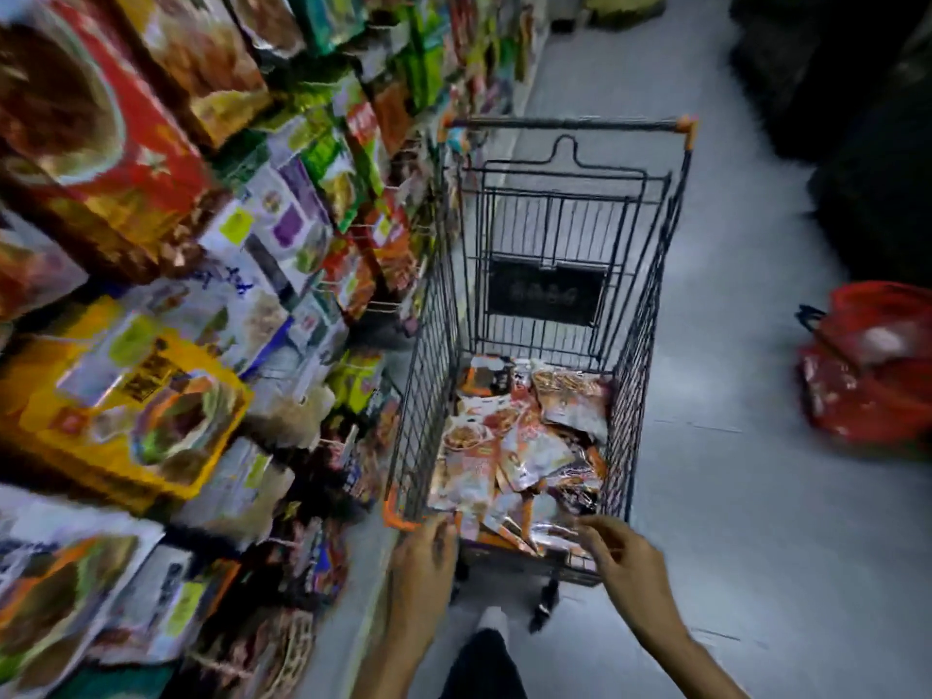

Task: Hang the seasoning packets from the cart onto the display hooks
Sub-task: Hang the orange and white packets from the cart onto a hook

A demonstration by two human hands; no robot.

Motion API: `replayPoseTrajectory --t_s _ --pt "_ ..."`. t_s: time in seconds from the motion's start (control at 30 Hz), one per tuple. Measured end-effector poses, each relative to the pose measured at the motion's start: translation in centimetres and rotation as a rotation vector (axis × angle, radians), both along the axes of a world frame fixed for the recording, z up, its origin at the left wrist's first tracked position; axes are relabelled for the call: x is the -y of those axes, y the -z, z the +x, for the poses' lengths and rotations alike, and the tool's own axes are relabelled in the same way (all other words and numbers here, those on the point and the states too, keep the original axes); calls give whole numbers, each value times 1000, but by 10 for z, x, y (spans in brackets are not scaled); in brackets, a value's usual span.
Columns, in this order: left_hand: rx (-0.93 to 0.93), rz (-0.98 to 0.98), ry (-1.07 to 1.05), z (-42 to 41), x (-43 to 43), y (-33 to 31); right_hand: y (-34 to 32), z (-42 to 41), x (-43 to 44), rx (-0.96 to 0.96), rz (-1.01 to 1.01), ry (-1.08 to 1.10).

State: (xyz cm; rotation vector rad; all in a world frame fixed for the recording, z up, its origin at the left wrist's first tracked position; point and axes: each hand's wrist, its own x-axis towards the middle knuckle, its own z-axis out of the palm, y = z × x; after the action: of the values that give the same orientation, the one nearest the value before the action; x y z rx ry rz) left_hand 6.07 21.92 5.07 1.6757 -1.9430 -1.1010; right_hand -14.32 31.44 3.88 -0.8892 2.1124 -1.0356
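Pale grey aisle floor (756,496), with packet-hung display shelves (151,295) left of your hands. Just beyond them, red-orange foil seasoning packets (509,446) lie flat and jumbled in the black wire cart (567,124), which runs lengthwise away. Your right hand (625,562) is spread and empty; your left hand (426,552) is too blurred to tell its grip.

The smooth pale grey floor (746,522) is dim. A red plastic bag (877,365) lies on it near dark shapes (867,143).

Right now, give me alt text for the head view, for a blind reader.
The left hand and right hand reach empty toward a wire cart holding a pile of seasoning packets. A packed display lines the left; a red bag lies right.
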Motion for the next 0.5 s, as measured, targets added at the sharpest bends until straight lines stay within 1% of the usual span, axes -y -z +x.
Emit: replayPoseTrajectory --t_s 0.13,0.27,0.4,0.5 --pt "42 73 153 -28 62 25 26 -19 41 -32 83 96" --pt "34 80 269 -58 118 51 61 -35 84 -22 142 128" --pt "80 167 273 -83 162 92 102 -50 126 2 196 165" --pt "136 201 209 -94 185 132 135 -63 160 23 259 172"
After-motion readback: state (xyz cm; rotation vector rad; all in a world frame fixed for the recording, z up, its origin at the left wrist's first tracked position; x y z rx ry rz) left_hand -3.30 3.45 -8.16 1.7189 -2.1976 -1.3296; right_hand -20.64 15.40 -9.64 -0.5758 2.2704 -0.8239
